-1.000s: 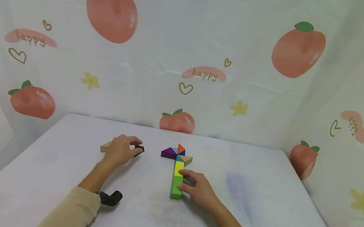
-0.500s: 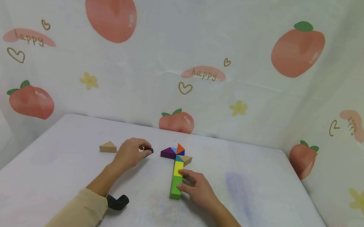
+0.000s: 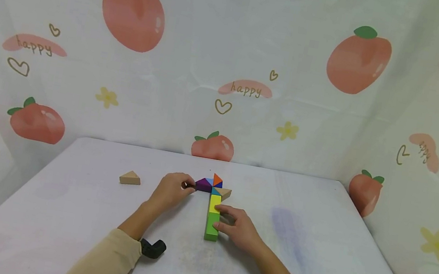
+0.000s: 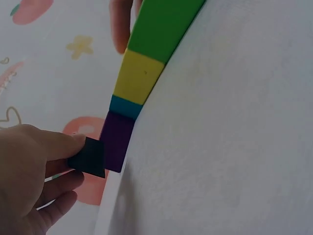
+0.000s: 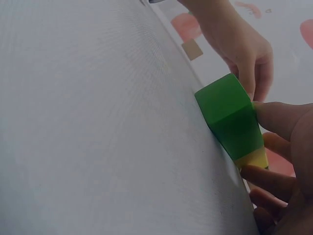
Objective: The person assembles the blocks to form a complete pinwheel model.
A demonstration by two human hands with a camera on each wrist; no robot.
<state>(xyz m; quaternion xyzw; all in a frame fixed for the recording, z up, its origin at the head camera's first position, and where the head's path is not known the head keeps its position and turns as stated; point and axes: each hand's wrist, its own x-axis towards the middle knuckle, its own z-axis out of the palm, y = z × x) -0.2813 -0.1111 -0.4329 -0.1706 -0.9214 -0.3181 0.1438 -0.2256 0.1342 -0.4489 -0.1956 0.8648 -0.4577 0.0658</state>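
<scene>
My left hand point(image 3: 169, 190) pinches a small dark block point(image 4: 88, 157) between thumb and fingers, right at the left end of a purple triangular block point(image 3: 204, 185). Around one centre, the purple piece joins orange point(image 3: 217, 180), teal and wood-coloured triangular blocks point(image 3: 225, 193), with blue ones among them. Below them a yellow block point(image 3: 215, 200) and a green block point(image 3: 210, 232) line up like a stem. From the right, my right hand point(image 3: 243, 230) touches this stem, index finger at the yellow block and thumb at the green. Fingers partly cover the dark block in the head view.
A loose wood-coloured triangular block point(image 3: 130, 178) lies to the left on the white table point(image 3: 58, 216). Behind the table's far edge hangs a white cloth point(image 3: 189, 54) printed with peaches. A black wrist device point(image 3: 153, 248) sits at each sleeve cuff.
My left hand has carried the dark block rightward up to the purple block, uncovering the loose wood-coloured one. The right hand has stayed at the stem.
</scene>
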